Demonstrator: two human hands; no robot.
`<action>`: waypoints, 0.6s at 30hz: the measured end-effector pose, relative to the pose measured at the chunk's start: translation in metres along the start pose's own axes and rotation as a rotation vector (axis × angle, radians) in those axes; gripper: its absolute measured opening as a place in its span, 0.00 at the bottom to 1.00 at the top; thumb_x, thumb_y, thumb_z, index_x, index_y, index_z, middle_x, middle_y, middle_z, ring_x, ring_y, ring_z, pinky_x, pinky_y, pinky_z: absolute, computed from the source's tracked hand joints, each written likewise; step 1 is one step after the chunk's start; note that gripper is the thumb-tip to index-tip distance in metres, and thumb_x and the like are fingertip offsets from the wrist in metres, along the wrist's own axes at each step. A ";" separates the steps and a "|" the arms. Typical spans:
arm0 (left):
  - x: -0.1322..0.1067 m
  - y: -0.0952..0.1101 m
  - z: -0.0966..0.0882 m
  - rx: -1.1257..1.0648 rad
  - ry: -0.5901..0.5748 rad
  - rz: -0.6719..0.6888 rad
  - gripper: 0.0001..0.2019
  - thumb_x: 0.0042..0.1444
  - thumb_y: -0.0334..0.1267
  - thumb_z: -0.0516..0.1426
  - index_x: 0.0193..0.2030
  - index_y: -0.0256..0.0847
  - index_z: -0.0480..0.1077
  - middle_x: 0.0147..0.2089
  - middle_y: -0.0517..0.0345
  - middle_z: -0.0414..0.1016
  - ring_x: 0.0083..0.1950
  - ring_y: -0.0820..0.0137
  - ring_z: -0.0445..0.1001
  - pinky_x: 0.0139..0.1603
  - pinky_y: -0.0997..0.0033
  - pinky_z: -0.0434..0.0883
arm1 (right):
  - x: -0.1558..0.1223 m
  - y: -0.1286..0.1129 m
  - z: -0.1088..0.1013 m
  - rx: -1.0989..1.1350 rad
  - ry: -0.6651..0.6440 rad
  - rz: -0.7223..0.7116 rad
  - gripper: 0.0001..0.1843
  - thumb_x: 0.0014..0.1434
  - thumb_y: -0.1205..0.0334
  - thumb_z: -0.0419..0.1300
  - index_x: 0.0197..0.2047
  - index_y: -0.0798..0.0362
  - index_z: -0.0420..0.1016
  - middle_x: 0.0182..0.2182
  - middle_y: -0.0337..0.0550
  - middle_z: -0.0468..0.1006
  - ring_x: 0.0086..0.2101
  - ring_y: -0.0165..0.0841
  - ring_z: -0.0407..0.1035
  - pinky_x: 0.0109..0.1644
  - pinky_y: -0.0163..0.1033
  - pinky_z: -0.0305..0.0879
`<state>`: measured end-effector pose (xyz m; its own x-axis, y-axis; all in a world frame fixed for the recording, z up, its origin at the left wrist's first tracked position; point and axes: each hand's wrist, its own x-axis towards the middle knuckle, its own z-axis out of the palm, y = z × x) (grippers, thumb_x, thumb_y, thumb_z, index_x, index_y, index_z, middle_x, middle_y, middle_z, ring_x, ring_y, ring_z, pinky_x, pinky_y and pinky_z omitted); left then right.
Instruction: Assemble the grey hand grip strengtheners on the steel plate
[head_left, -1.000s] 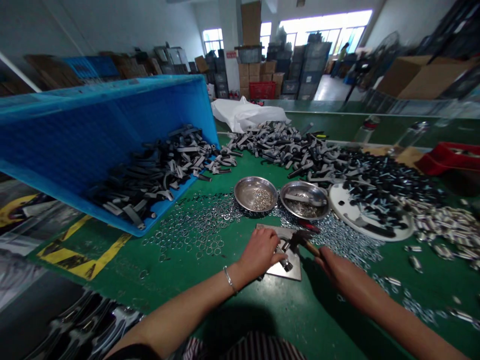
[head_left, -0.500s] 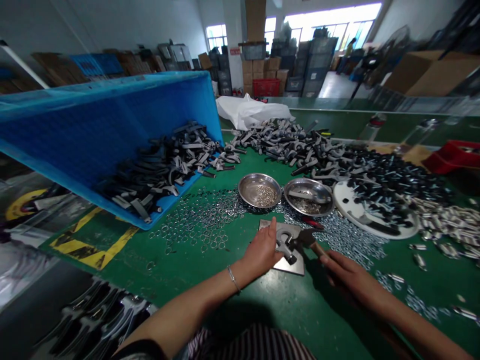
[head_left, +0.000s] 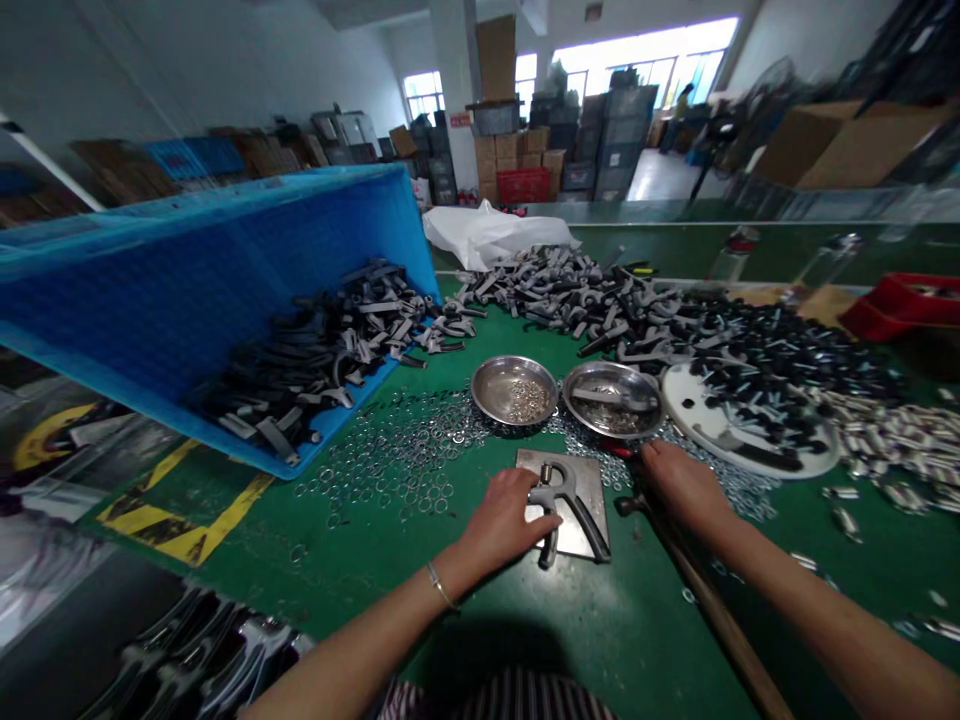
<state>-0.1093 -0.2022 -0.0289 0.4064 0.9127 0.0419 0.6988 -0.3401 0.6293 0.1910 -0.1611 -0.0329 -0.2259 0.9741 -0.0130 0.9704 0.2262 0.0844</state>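
My left hand [head_left: 504, 518] grips a grey hooked metal part [head_left: 564, 500] that lies on a small steel plate [head_left: 583, 478] on the green table. My right hand [head_left: 679, 482] rests over the scattered washers just right of the plate, fingers curled downward. Whether it holds anything is hidden. A hammer [head_left: 701, 590] with a wooden handle lies on the table under my right forearm, its head beside the plate.
Two round steel dishes [head_left: 514, 388] [head_left: 613, 397] stand behind the plate. Loose washers [head_left: 390, 460] cover the table to the left. A tipped blue crate [head_left: 187, 280] spills dark parts. Grey parts [head_left: 570, 290], black bolts on a white disc [head_left: 750, 420] and a red tray [head_left: 900, 305] lie beyond.
The hammer has gone from my right hand down onto the table. My right hand has moved forward to the washers. My left hand has turned the grey part on the plate.
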 end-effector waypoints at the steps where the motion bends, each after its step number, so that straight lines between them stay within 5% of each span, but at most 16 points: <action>1: -0.002 0.002 0.004 0.029 0.012 -0.009 0.25 0.55 0.47 0.63 0.57 0.38 0.67 0.57 0.46 0.69 0.59 0.55 0.65 0.62 0.54 0.63 | -0.002 0.002 -0.001 -0.009 -0.013 -0.016 0.06 0.62 0.72 0.53 0.40 0.54 0.69 0.36 0.52 0.77 0.37 0.43 0.74 0.32 0.39 0.61; 5: 0.000 0.007 0.011 0.083 0.008 -0.025 0.25 0.54 0.42 0.62 0.58 0.40 0.67 0.59 0.47 0.67 0.61 0.54 0.63 0.63 0.53 0.60 | -0.016 0.007 -0.019 0.133 0.045 0.034 0.03 0.63 0.63 0.55 0.39 0.53 0.66 0.32 0.50 0.77 0.32 0.43 0.73 0.29 0.40 0.60; 9: 0.005 0.006 0.009 0.072 -0.025 -0.020 0.22 0.56 0.41 0.60 0.57 0.39 0.67 0.57 0.47 0.67 0.59 0.55 0.63 0.62 0.54 0.60 | -0.017 -0.027 -0.042 1.008 0.034 0.160 0.12 0.63 0.49 0.56 0.39 0.49 0.66 0.28 0.42 0.78 0.28 0.39 0.75 0.32 0.42 0.70; 12: 0.007 0.003 0.008 0.068 -0.032 -0.023 0.21 0.57 0.42 0.59 0.56 0.39 0.66 0.56 0.48 0.68 0.57 0.56 0.63 0.60 0.54 0.60 | -0.008 -0.068 -0.038 1.545 0.039 0.231 0.15 0.63 0.46 0.58 0.41 0.49 0.67 0.30 0.41 0.81 0.28 0.37 0.78 0.33 0.41 0.75; 18: 0.009 -0.001 0.013 0.061 -0.007 -0.017 0.20 0.56 0.43 0.61 0.54 0.40 0.66 0.54 0.50 0.69 0.56 0.57 0.64 0.58 0.57 0.61 | 0.003 -0.105 -0.005 1.696 0.105 0.266 0.16 0.60 0.46 0.64 0.40 0.48 0.66 0.28 0.39 0.81 0.28 0.37 0.79 0.30 0.40 0.76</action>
<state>-0.0986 -0.1963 -0.0397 0.3983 0.9169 0.0264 0.7401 -0.3382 0.5812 0.0876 -0.1823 -0.0363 0.0063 0.9941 -0.1083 -0.0372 -0.1080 -0.9935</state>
